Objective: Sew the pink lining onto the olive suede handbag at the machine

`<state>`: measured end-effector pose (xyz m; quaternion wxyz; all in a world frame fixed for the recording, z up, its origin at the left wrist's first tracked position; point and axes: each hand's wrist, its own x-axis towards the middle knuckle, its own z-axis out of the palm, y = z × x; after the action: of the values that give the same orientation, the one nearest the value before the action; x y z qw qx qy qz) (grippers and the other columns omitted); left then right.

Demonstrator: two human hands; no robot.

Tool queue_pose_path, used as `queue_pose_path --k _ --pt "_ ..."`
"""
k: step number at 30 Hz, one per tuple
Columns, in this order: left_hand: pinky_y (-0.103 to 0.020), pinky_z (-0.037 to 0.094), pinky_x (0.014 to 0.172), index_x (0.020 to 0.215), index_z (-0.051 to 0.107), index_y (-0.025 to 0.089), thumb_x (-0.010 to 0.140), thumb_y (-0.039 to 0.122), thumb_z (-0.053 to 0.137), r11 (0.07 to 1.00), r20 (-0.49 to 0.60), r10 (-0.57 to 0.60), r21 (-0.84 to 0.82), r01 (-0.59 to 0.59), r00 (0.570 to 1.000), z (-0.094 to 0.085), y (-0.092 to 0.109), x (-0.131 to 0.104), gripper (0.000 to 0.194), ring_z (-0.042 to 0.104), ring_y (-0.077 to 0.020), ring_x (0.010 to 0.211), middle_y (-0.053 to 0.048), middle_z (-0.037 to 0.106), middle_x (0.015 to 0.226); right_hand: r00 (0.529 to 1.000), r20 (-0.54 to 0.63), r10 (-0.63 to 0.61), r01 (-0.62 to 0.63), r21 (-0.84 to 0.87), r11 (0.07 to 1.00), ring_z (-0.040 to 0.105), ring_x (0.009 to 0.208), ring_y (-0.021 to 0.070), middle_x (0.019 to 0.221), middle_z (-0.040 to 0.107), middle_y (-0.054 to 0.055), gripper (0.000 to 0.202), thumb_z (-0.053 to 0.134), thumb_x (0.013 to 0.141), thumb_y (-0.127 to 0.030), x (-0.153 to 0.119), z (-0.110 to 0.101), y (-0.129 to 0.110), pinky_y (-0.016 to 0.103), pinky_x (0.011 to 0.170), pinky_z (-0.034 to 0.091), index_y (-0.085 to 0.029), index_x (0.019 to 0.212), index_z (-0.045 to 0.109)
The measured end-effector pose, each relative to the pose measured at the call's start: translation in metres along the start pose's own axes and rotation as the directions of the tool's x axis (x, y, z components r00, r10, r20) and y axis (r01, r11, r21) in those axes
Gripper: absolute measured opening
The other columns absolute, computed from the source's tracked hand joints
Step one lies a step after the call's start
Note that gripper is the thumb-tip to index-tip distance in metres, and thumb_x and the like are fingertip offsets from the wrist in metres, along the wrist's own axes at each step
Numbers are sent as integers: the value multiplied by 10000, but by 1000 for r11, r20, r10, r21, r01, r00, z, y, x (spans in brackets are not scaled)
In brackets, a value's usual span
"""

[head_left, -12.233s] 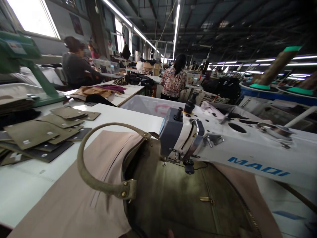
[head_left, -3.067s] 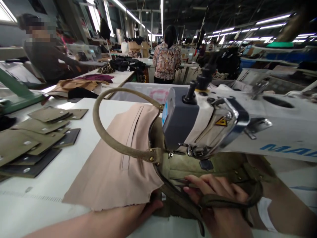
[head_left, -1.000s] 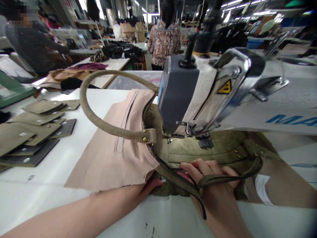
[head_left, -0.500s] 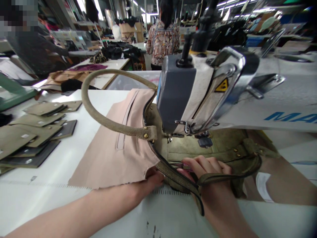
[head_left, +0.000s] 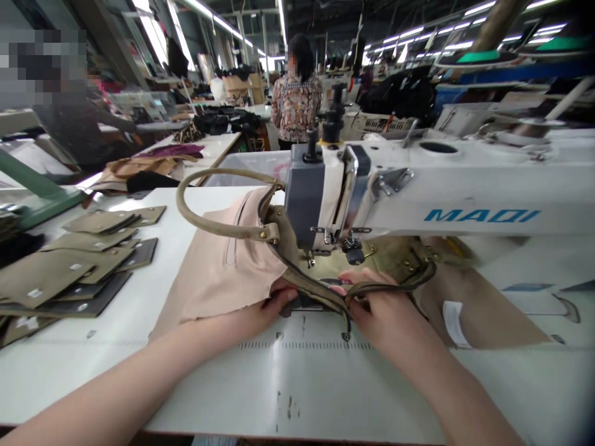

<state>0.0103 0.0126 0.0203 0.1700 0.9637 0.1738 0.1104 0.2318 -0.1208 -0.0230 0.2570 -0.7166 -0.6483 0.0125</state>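
A white worktable [head_left: 325, 384] fills the lower view, with a printed ruler scale running across it just in front of the hands. On it stands a white sewing machine [head_left: 446, 198] lettered MAQI in blue, its grey-faced head [head_left: 304, 201] hanging over the work and hiding much of the piece under the needle.

Under that head lies an olive suede bag [head_left: 395, 263], partly sewn, flat on the table. A pale pink lining panel [head_left: 218, 272] with a raw, frayed lower edge spreads out to its left. A rolled olive handle [head_left: 209, 220] arcs up from a brass-riveted tab, and a zipper tape [head_left: 302, 282] runs diagonally down along the bag's edge toward the hands. A second thin strap [head_left: 404, 284] loops across the right side of the bag.

The left hand [head_left: 267, 306] presses down on the lower edge of the lining where it meets the zipper, fingers curled on the cloth. The right hand [head_left: 381, 310] pinches the bag's edge and zipper end just below the needle area, with the strap lying over its knuckles.

To the left, well apart, lie stacks of cut olive and dark panels [head_left: 79, 266]. Beyond, other people [head_left: 295, 102] work at further tables
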Motion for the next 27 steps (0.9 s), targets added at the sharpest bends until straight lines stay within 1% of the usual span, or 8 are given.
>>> queue_pose_path --k 2,5,8,11,16,21,24,27 --pt "-295 567 937 1139 666 226 1024 266 518 995 127 94 -41 -90 987 -5 10 -9 192 672 -197 1029 -20 689 1134 998 55 -10 10 -4 1000 568 943 234 993 619 27 209 527 950 -246 -6 0 -5 350 792 416 -266 1140 613" --pt "-348 539 1015 1230 639 247 969 183 592 975 208 201 47 -215 957 -3 16 -21 273 618 -251 1175 -78 613 1292 999 34 2 1 -71 997 527 912 232 958 596 27 294 521 912 -151 -10 4 -16 350 776 367 -269 1169 598" --pt "-408 496 1082 1287 620 242 990 188 549 944 191 257 159 -288 947 6 12 -27 310 538 -299 1294 -117 521 1424 998 -61 3 -12 -142 990 499 889 231 916 589 20 226 564 903 -155 -11 8 -24 364 777 318 -269 1091 618" --pt "-448 520 1054 1303 605 214 996 219 529 922 188 277 224 -316 942 16 7 -32 316 552 -337 1266 -142 533 1414 994 -95 -60 51 -88 995 499 884 218 923 598 7 109 540 962 -234 -12 10 -26 362 775 294 -265 1040 610" --pt "-575 521 1018 1327 564 221 1021 222 402 905 120 282 297 -305 952 27 4 -40 347 551 -406 1256 -153 546 1393 976 -210 -66 45 -103 994 487 852 231 880 589 28 303 338 1068 -356 -13 14 -34 377 778 307 -233 950 589" --pt "-475 504 1063 1308 575 261 1045 271 375 916 80 273 284 -285 959 23 7 -37 330 513 -355 1321 -117 555 1387 979 -195 -63 32 -161 986 486 832 240 855 585 20 174 459 1033 -311 -11 16 -38 378 753 317 -237 933 581" --pt "-453 447 1121 1287 587 278 1051 267 375 916 61 258 302 -264 964 19 9 -35 317 521 -319 1319 -90 537 1426 978 -195 -72 38 -176 984 484 843 238 856 577 21 167 462 1034 -316 -12 15 -38 376 757 318 -233 942 574" --pt "-427 473 1092 1284 584 261 1064 252 301 915 47 268 299 -270 962 20 9 -34 359 542 -308 1304 -103 512 1458 978 -198 -74 42 -161 986 485 847 231 865 578 21 197 437 1045 -333 -14 14 -39 375 768 313 -232 952 579"
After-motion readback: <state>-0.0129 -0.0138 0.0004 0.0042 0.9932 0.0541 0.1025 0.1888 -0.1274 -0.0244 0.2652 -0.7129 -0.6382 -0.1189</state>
